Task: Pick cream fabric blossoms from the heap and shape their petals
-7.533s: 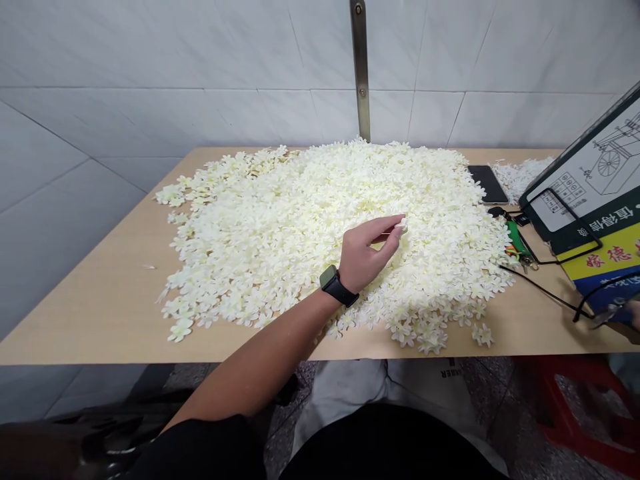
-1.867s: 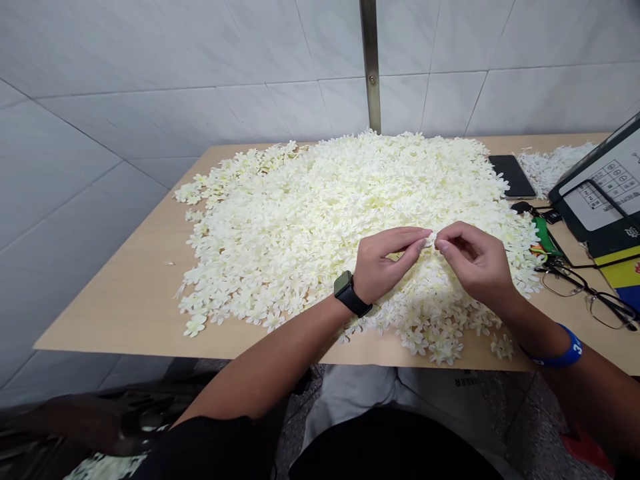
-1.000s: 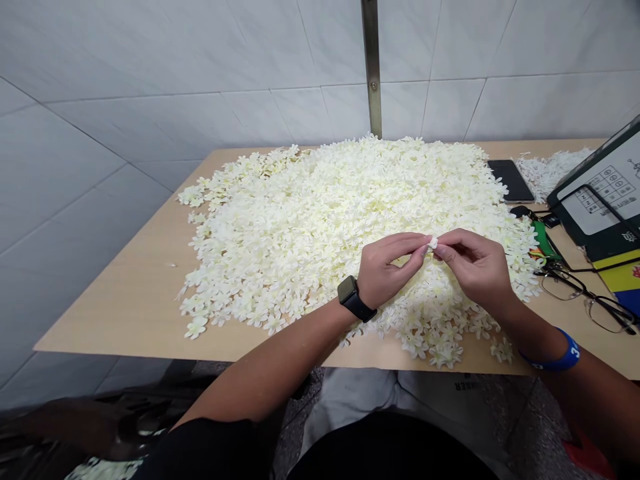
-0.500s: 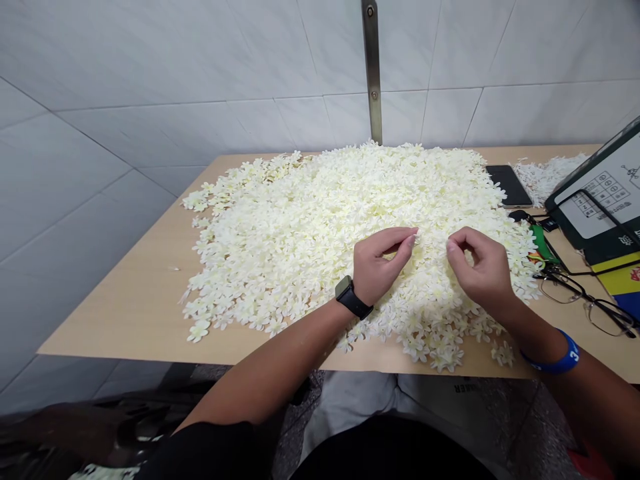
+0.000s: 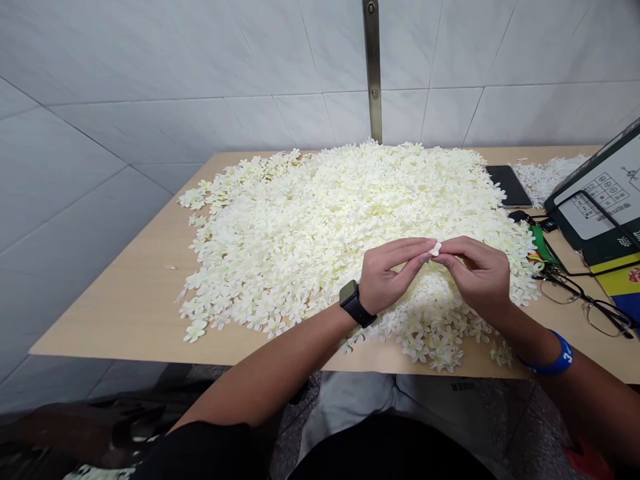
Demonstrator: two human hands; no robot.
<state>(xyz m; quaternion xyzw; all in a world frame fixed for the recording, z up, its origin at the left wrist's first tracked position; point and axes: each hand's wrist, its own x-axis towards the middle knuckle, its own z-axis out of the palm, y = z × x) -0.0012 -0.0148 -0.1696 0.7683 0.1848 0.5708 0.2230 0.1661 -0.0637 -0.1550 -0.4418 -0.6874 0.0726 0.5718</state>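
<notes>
Fingers (image 5: 409, 249) of left hand (image 5: 381, 277) and right hand (image 5: 483, 275) partly hide 1 pinched flower (image 5: 436, 249).

Flowers (image 5: 335, 220) on table (image 5: 125, 300), phone (image 5: 509, 185) at right; wall (image 5: 200, 53) behind

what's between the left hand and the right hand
A small white flower piece sits between the left hand and the right hand, touching both, as the head view shows.

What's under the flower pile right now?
The tan tabletop shows around the flower pile and through small gaps near its edges; whatever else lies beneath is covered.
</notes>
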